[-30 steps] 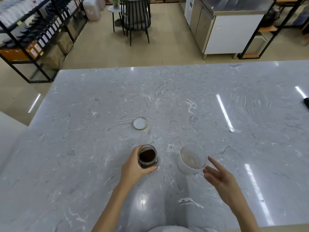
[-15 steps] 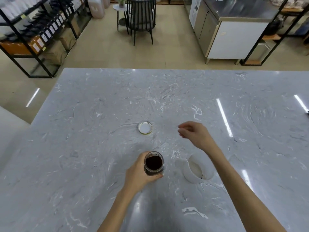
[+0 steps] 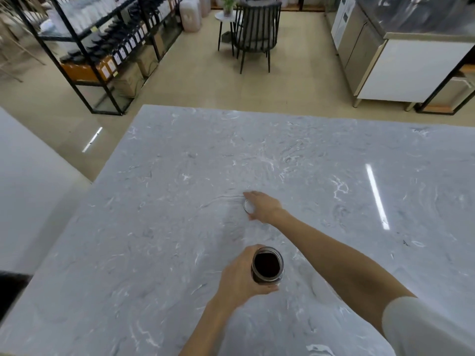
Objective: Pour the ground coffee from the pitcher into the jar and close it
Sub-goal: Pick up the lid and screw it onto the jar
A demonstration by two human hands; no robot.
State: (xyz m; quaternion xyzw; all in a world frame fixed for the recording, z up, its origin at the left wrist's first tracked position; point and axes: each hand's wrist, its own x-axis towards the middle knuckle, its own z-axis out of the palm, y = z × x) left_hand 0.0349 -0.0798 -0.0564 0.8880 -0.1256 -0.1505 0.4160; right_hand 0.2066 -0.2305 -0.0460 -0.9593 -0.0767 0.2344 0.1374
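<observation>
Left grip (image 3: 241, 276) curled close in; right grip (image 3: 262, 205) palm-down, fingers bent, arm stretched forward.

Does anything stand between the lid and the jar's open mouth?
Nothing visible. The right hand grips the lid; only bare marble countertop lies between it and the open jar, which the left hand holds.

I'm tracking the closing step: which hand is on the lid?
The right hand, stretched forward with finger and thumb around the lid on the counter. The left hand instead grips the open jar, nearer the body.
</observation>
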